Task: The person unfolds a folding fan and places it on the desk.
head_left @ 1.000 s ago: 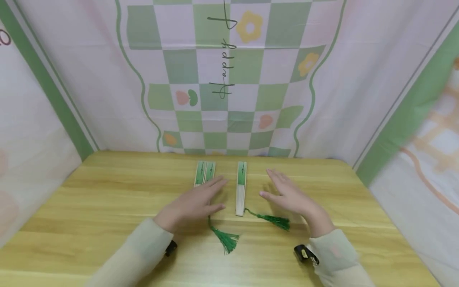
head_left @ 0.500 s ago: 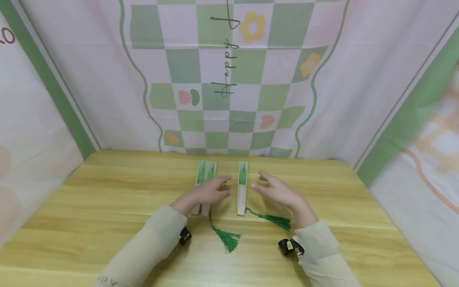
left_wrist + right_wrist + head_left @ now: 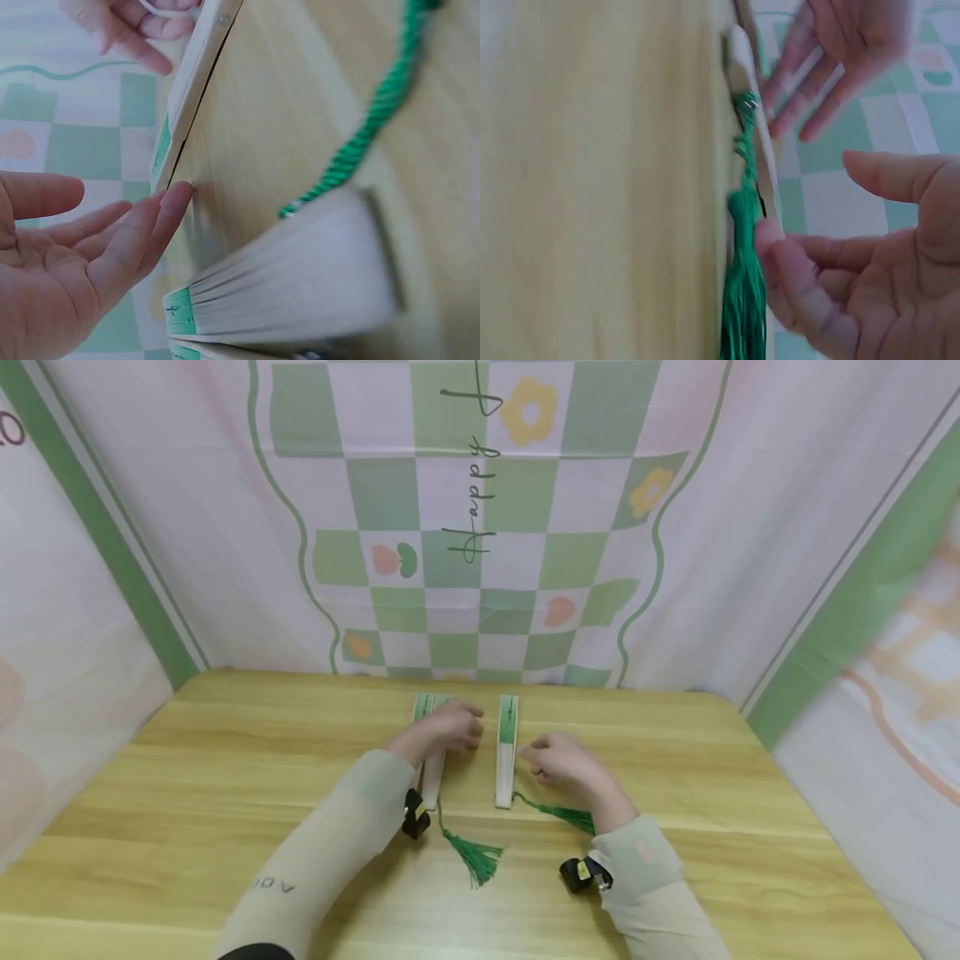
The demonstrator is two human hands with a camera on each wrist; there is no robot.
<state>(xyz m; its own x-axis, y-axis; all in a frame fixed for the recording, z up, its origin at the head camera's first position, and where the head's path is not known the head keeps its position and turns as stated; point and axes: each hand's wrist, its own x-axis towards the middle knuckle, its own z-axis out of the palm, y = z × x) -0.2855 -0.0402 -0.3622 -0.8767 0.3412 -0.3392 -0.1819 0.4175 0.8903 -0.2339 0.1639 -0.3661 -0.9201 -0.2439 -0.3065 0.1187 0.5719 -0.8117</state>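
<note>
Three folded hand fans with green tops and pale ribs lie on the wooden table. One fan (image 3: 506,760) lies alone in the middle; the left pair (image 3: 432,783) lies side by side, partly covered by my left hand (image 3: 447,727). That hand hovers over the pair, its fingers bent loosely toward the middle fan and holding nothing. My right hand (image 3: 566,763) is just right of the middle fan, fingertips near its edge. In the right wrist view its fingers (image 3: 810,300) are loosely curled with nothing between them, and a green tassel (image 3: 742,277) hangs past them.
A green tassel (image 3: 474,858) spreads on the table (image 3: 675,877) in front of the left pair. Another tassel (image 3: 572,816) runs right from the middle fan, partly under the right forearm. A checkered curtain (image 3: 510,560) rises behind the table's far edge.
Both hands have moved in toward the middle fan, the left also farther forward, and their fingers have gone from straight to more bent. The fans have stayed in place.
</note>
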